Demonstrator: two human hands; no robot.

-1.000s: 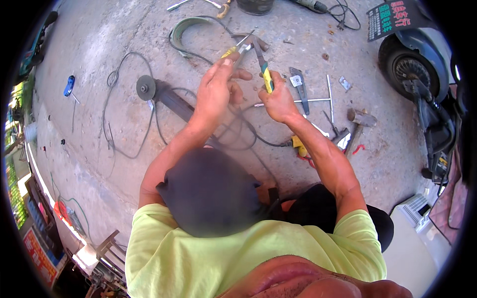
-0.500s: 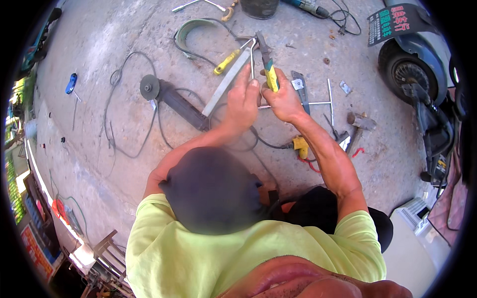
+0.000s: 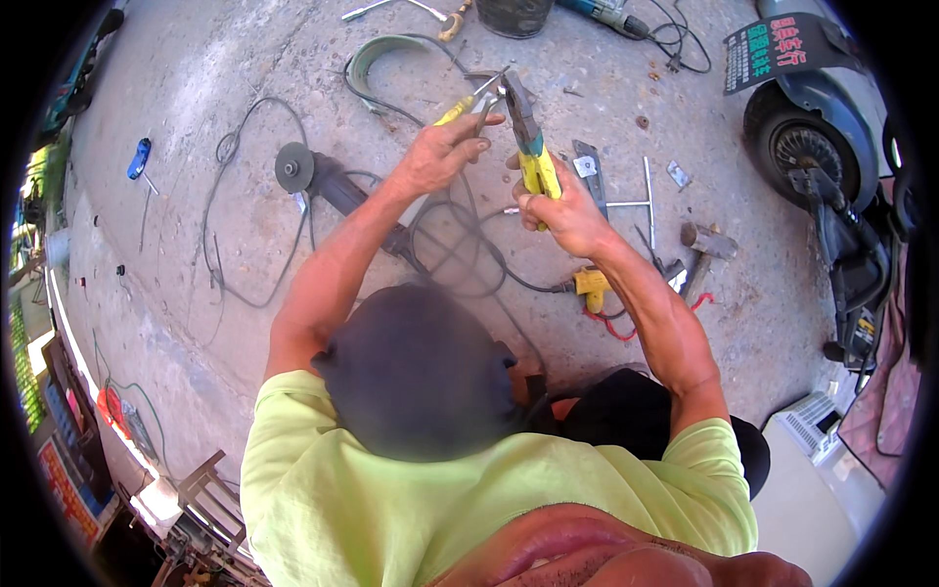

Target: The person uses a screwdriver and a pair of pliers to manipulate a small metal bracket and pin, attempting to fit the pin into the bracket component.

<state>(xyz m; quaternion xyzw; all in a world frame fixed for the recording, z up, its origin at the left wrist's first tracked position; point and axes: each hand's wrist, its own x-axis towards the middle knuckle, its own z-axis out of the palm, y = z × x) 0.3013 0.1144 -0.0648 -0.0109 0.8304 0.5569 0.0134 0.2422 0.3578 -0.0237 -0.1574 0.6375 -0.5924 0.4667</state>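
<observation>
My right hand (image 3: 559,203) is wrapped round the yellow-and-green handles of a pair of pliers (image 3: 526,135). The dark jaws point away from me, and a small shiny bit of metal shows beside their tip; the rest of that metal piece is hard to make out. Left of the pliers is my left hand (image 3: 438,159), index finger and thumb apart and pointing toward the jaws, with no clear hold on anything. Beneath it runs a flat grey bar (image 3: 415,209), mostly covered by the hand. A yellow-handled screwdriver (image 3: 454,110) lies just beyond my left fingers.
An angle grinder (image 3: 337,186) with a looping cord lies to the left. To the right are a T-shaped metal bar (image 3: 648,191), a hammer (image 3: 710,241) and a yellow plug-like piece (image 3: 591,284). A scooter wheel (image 3: 810,147) stands at far right, a dark bucket (image 3: 514,16) at the top.
My left hand has moved left, away from the bent metal rod it was touching. The pliers have turned and come slightly nearer, still in my right hand.
</observation>
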